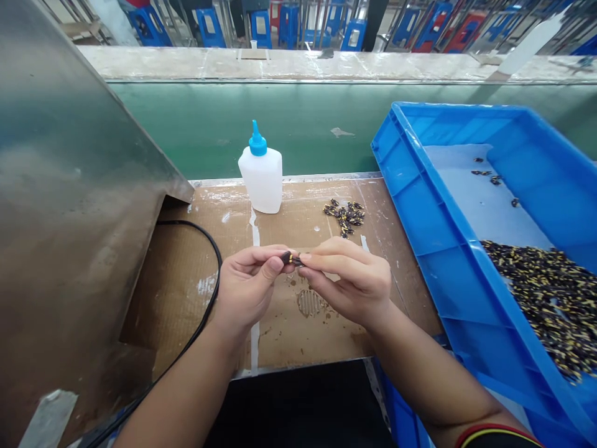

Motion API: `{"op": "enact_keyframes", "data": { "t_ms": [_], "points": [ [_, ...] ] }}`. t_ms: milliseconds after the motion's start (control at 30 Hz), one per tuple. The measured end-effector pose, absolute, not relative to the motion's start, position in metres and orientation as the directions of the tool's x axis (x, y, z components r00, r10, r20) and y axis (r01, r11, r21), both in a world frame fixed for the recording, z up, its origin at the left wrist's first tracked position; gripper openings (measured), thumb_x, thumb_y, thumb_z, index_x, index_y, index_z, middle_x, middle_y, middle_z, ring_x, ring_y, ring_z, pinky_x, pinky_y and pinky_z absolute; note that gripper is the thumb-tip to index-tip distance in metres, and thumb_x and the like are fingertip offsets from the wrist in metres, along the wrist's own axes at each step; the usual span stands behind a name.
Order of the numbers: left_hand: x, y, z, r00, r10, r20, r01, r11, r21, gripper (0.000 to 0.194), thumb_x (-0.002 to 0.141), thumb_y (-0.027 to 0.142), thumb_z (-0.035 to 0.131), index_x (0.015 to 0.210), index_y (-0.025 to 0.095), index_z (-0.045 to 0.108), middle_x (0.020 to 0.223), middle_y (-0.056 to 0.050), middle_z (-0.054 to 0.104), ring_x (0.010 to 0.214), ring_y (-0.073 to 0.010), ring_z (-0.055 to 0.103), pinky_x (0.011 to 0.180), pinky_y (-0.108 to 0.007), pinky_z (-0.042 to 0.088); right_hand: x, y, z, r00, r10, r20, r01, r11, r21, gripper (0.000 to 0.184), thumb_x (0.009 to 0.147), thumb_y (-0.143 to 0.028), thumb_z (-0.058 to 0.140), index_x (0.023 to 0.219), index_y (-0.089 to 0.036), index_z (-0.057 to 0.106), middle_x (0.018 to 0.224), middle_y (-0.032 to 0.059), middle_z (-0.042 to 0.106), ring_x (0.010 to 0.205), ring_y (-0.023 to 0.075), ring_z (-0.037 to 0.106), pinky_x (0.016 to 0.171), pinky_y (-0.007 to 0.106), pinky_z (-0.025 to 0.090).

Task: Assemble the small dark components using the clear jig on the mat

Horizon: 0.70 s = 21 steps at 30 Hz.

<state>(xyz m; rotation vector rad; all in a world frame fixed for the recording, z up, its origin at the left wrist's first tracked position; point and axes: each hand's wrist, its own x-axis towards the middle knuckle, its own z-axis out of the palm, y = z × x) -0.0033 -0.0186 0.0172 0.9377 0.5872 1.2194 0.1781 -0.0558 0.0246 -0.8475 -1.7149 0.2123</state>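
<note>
Over the cardboard-covered bench (280, 336), my left hand (249, 283) pinches a small black part with a yellow band (287, 257) between thumb and forefinger. Fingertips of my right hand (349, 280) are closed on the other, dark end of that piece, or on a second one against it; I cannot tell which. Beyond my right hand lies a small pile of similar black and yellow parts (346, 216). Behind my left hand stands a white squeeze bottle (263, 180) with a blue nozzle cap, upright.
A blue crate (433, 249) on the right holds many black and yellow parts (550, 298) and a white sheet. A metal housing (69, 186) rises on the left, beside a black cable (217, 274). A green belt (298, 124) runs behind the bench, with stools (211, 28) farther back.
</note>
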Motion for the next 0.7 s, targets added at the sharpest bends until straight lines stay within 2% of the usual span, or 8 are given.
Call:
{"op": "enact_keyframes", "data": {
  "t_ms": [333, 700],
  "points": [
    [-0.005, -0.018, 0.013, 0.273, 0.955, 0.116, -0.48, 0.031, 0.877, 0.008, 0.087, 0.029, 0.09, 0.091, 0.024, 0.086, 0.097, -0.009, 0.082, 0.076, -0.012, 0.076, 0.079, -0.019, 0.066, 0.178, -0.056, 0.025, -0.103, 0.636, 0.765, 0.448, 0.716, -0.535, 0.033, 0.096, -0.007, 0.078, 0.124, -0.026, 0.075, 0.11, 0.0063, 0.082, 0.091, 0.0185, 0.078, 0.077, 0.034, 0.068],
    [-0.008, -0.021, 0.004, 0.185, 0.971, 0.15, -0.338, -0.081, 0.938, 0.006, 0.089, 0.028, 0.087, 0.092, 0.023, 0.085, 0.1, -0.008, 0.082, 0.084, -0.0157, 0.078, 0.084, -0.024, 0.068, 0.179, -0.053, 0.025, -0.144, 0.615, 0.775, 0.479, 0.729, -0.489, 0.031, 0.096, -0.005, 0.076, 0.122, -0.022, 0.075, 0.107, 0.0089, 0.081, 0.091, 0.0197, 0.078, 0.078, 0.035, 0.068]
  ]
}}
